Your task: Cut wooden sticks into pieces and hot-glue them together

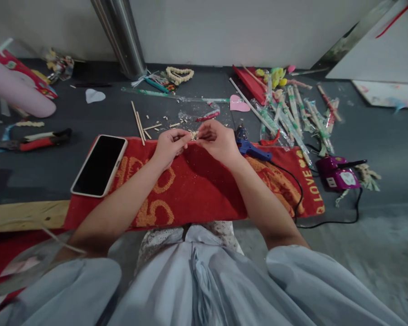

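At the far edge of the red towel (204, 185), my left hand (172, 146) pinches a small pale cluster of short stick pieces (194, 135) between thumb and fingers. My right hand (219, 139) closes on the same cluster from the other side, its fingers curled. Most of the cluster is hidden by my fingertips. Just right of my right hand lies a blue glue gun (253, 148) with a black cord. Pale wooden sticks (138, 122) and small cut bits (174, 124) are scattered beyond my left hand.
A phone (99, 166) rests on the towel's left side. Pliers (37, 141) with red handles lie further left. Wrapped sticks (292, 108) are piled at the back right, near a purple box (338, 173). A beige heart-shaped piece (179, 75) and a metal post (122, 36) stand behind.
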`<state>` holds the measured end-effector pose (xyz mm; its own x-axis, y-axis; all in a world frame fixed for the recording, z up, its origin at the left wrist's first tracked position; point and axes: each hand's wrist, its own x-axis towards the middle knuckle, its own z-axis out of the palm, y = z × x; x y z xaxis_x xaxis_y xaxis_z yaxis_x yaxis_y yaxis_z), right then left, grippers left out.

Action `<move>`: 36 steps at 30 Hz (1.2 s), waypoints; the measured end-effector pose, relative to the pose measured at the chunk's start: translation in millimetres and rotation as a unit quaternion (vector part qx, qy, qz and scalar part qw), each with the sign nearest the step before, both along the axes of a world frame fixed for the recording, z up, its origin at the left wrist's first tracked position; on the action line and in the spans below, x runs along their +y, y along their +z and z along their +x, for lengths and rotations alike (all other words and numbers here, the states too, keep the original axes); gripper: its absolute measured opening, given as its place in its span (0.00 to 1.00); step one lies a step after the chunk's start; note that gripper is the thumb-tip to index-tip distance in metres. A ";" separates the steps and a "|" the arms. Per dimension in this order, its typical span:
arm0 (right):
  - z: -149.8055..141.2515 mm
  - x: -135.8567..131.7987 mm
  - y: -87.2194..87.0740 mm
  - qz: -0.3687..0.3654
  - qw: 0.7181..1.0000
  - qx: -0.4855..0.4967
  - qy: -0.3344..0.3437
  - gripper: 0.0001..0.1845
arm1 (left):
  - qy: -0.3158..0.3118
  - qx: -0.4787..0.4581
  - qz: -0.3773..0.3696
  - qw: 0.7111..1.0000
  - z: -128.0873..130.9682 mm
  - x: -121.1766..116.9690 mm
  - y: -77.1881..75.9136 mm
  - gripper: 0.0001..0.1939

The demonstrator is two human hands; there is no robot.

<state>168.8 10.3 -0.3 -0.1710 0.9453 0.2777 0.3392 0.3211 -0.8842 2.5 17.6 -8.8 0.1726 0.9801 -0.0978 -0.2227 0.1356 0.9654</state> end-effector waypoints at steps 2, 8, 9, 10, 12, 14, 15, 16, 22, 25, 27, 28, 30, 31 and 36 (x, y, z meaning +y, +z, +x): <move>0.3 0.3 -1.0 -0.007 1.000 0.009 0.001 0.12 | 0.001 0.005 0.005 1.000 0.4 -0.4 0.3 0.06; 1.6 0.0 -1.0 -0.002 1.000 0.000 -0.001 0.11 | 0.003 0.023 0.005 1.000 1.0 -1.7 2.7 0.03; 1.9 -0.4 0.3 0.002 1.000 -0.009 -0.001 0.10 | 0.004 0.025 0.005 1.000 1.1 -1.8 3.0 0.03; 2.4 -0.8 2.0 0.008 1.000 -0.023 0.000 0.08 | 0.004 0.025 0.005 1.000 1.1 -1.9 3.1 0.03; 3.5 -1.7 5.7 0.024 0.998 -0.060 -0.001 0.04 | 0.004 0.019 0.006 1.000 1.1 -2.0 3.4 0.03; 4.3 -2.6 8.7 0.038 0.995 -0.090 -0.007 0.04 | 0.002 0.014 0.003 1.000 0.9 -2.0 4.0 0.04; 4.3 -2.9 9.5 0.041 0.995 -0.094 -0.011 0.04 | 0.001 0.013 0.001 1.000 0.8 -2.1 4.5 0.04; 4.1 -3.0 9.7 0.039 0.995 -0.087 -0.014 0.04 | 0.000 0.012 -0.002 1.000 0.7 -2.1 5.1 0.05; 0.7 0.2 3.9 -0.033 0.996 0.087 -0.001 0.06 | 0.006 -0.008 -0.011 1.000 0.4 -2.3 8.5 0.05; 0.6 1.4 4.0 -0.066 0.987 0.143 0.020 0.11 | 0.011 -0.007 -0.013 1.000 0.6 -2.9 9.3 0.05; 1.0 1.2 5.3 -0.083 0.982 0.170 0.027 0.14 | 0.013 -0.006 -0.010 1.000 0.7 -3.7 9.6 0.06; 1.2 1.1 5.8 -0.089 0.979 0.178 0.029 0.15 | 0.013 -0.007 -0.007 1.000 0.6 -4.2 9.7 0.07; 1.6 0.8 5.9 -0.097 0.977 0.188 0.038 0.17 | 0.017 -0.007 0.002 1.000 0.2 -5.1 9.3 0.07; 1.6 0.8 5.4 -0.097 0.976 0.190 0.043 0.17 | 0.020 -0.005 0.008 1.000 -0.1 -5.4 8.9 0.07; -0.5 1.2 1.2 -0.093 0.976 0.189 0.060 0.17 | 0.048 0.016 0.059 0.997 -2.4 -5.6 3.6 0.07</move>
